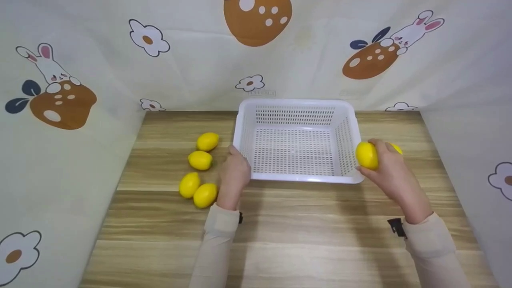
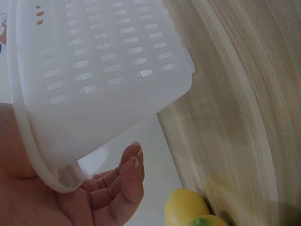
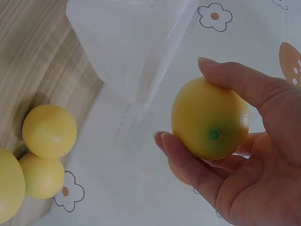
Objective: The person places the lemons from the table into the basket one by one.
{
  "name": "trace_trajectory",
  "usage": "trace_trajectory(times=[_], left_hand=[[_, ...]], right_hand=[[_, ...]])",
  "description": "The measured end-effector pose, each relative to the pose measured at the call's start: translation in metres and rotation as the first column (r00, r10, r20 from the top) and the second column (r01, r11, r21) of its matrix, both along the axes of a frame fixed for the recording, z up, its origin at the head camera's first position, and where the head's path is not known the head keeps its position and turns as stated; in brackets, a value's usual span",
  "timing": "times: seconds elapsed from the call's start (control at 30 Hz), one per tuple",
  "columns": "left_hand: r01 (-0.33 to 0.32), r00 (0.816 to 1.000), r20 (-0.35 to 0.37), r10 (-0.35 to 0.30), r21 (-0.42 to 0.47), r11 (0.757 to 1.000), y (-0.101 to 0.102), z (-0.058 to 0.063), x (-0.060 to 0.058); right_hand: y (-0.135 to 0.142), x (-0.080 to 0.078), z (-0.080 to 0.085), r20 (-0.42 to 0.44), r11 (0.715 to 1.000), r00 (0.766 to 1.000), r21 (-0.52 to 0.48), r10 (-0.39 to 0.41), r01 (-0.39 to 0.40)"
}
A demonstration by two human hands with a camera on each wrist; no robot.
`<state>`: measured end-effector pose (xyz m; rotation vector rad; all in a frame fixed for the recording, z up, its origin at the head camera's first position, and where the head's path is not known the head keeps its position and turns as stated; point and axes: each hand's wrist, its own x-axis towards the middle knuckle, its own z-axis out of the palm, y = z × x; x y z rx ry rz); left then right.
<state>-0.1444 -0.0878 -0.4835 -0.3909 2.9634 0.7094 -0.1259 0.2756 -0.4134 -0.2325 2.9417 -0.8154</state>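
A white plastic basket with slotted sides stands at the back of the wooden table. My left hand grips its rim at the near left corner; in the left wrist view, the fingers curl beneath the rim. Beside the basket's near right corner, my right hand holds a yellow lemon between thumb and fingers, its green-tipped end facing the wrist camera. Behind that hand, part of another lemon shows.
Several lemons lie on the table left of the basket. The right wrist view has more lemons on the wood. Patterned cloth hangs behind and at both sides.
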Motion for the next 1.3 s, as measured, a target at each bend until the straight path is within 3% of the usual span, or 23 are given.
trace_trajectory(times=[0.5, 0.9, 1.3], left_hand=[[-0.016, 0.999, 0.044, 0.016, 0.019, 1.000, 0.000, 0.002, -0.004], [-0.006, 1.000, 0.017, 0.006, 0.010, 1.000, 0.001, 0.001, -0.004], [-0.035, 0.995, 0.097, 0.033, 0.016, 0.999, 0.001, 0.001, -0.006]], right_hand=[[-0.011, -0.019, 0.006, 0.071, 0.999, 0.997, 0.025, 0.034, -0.036], [-0.020, -0.031, 0.012, 0.064, 0.996, 0.996, 0.057, 0.070, -0.073], [-0.027, -0.040, 0.016, 0.131, 0.993, 0.987, 0.063, 0.088, -0.097]])
